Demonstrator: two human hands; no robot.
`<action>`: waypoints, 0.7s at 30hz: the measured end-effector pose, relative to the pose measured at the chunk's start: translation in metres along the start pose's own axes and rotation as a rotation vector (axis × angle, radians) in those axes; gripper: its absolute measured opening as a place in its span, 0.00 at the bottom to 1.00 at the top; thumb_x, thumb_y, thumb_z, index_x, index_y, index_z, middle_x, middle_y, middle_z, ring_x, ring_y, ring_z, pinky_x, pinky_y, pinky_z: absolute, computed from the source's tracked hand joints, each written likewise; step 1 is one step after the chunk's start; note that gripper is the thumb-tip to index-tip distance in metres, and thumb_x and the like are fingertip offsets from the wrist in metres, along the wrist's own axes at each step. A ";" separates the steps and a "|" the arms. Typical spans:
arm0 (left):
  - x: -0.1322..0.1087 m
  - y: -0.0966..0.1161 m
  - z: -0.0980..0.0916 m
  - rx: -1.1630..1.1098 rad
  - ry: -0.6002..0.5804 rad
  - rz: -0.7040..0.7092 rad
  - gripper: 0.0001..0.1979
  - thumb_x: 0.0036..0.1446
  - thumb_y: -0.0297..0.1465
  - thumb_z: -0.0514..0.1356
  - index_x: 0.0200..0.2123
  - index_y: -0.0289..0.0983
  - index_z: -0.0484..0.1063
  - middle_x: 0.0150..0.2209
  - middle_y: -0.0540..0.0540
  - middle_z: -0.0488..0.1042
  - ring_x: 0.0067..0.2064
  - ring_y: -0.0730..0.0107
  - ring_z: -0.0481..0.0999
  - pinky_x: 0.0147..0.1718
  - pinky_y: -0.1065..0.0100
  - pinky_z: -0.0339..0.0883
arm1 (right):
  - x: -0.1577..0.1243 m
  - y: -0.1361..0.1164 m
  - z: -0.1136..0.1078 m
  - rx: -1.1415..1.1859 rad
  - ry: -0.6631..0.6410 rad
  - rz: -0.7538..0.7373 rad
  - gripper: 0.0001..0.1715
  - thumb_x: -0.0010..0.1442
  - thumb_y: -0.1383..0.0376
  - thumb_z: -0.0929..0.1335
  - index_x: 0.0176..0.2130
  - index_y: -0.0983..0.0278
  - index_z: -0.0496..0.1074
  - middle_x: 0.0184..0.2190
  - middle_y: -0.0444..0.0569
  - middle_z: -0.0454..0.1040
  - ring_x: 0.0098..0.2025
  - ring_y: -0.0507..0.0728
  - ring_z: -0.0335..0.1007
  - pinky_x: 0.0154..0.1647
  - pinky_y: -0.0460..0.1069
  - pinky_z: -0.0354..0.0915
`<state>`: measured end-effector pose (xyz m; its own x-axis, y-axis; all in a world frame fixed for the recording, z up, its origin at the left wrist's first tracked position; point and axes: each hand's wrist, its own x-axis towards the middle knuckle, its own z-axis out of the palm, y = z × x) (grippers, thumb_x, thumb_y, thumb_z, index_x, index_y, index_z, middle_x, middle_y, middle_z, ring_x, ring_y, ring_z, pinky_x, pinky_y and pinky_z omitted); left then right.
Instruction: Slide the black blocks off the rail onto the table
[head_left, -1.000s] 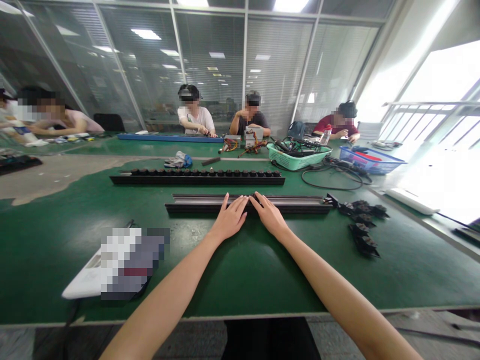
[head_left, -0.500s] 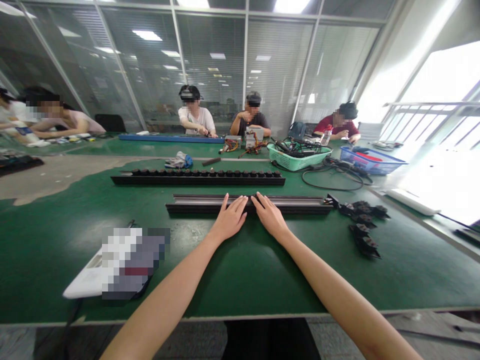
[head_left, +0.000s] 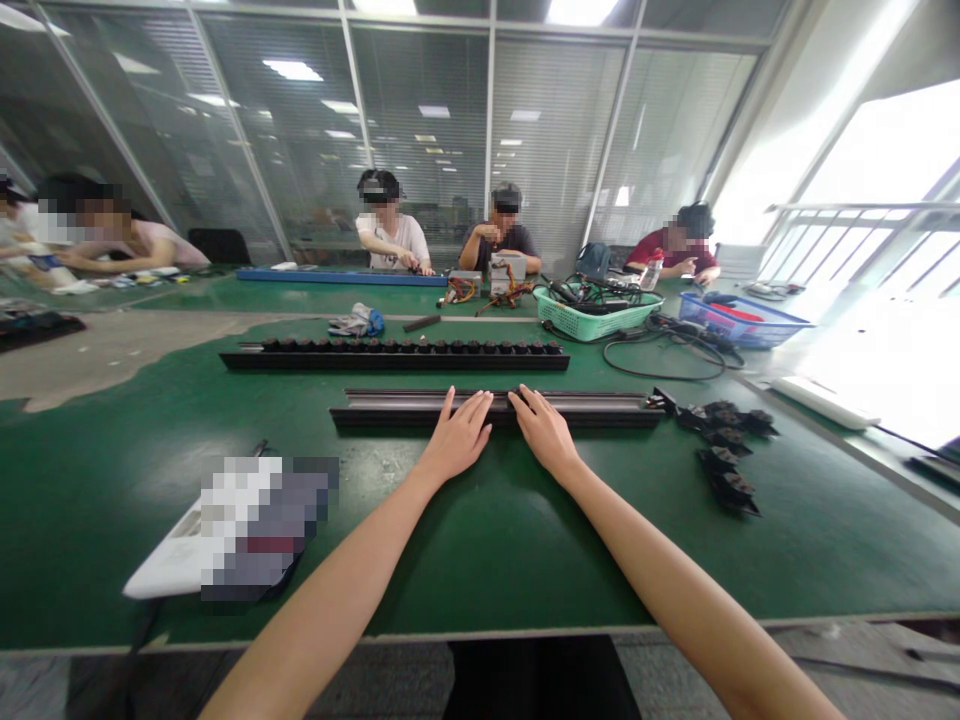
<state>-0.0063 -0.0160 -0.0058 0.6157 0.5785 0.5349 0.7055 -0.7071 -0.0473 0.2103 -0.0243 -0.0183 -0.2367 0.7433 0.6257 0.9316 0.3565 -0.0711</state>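
A long black channel (head_left: 390, 416) with a silvery inside lies crosswise on the green table in front of me. My left hand (head_left: 459, 435) rests over its middle, fingers stretched out on the channel. Just to the right, my right hand (head_left: 546, 432) lies on the same channel with its fingers spread, a small gap between the two hands. A chain of small black pieces (head_left: 724, 425) runs from the channel's right end onto the table. Behind it lies a second black channel (head_left: 390, 360) filled with a row of round black parts.
A white device and a dark pouch (head_left: 176, 555) lie at the left front. Farther back are a blue-grey glove (head_left: 358, 321), a green basket (head_left: 596, 318) of cables, a blue basket (head_left: 742, 325) and a long blue bar (head_left: 337, 277). Several people sit beyond.
My right hand has shifted slightly to the right along the channel, widening the gap between my hands. My left hand has hardly moved.
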 end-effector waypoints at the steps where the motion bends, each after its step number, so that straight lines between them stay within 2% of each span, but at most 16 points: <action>1: 0.000 0.000 0.000 0.000 -0.002 -0.001 0.27 0.76 0.33 0.44 0.74 0.32 0.56 0.71 0.36 0.65 0.73 0.57 0.63 0.76 0.40 0.34 | 0.000 0.000 0.000 0.001 0.003 0.005 0.27 0.71 0.72 0.62 0.64 0.65 0.74 0.67 0.60 0.70 0.67 0.66 0.69 0.68 0.59 0.67; 21: 0.000 0.000 0.001 -0.002 0.001 0.003 0.28 0.76 0.34 0.44 0.74 0.33 0.55 0.71 0.36 0.65 0.73 0.57 0.63 0.76 0.39 0.34 | -0.002 0.005 0.002 0.017 0.002 0.072 0.27 0.69 0.73 0.63 0.63 0.61 0.74 0.68 0.59 0.69 0.68 0.65 0.68 0.66 0.60 0.68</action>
<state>-0.0062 -0.0154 -0.0066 0.6178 0.5758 0.5355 0.7027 -0.7099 -0.0474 0.2151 -0.0228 -0.0214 -0.1690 0.7662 0.6200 0.9413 0.3120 -0.1290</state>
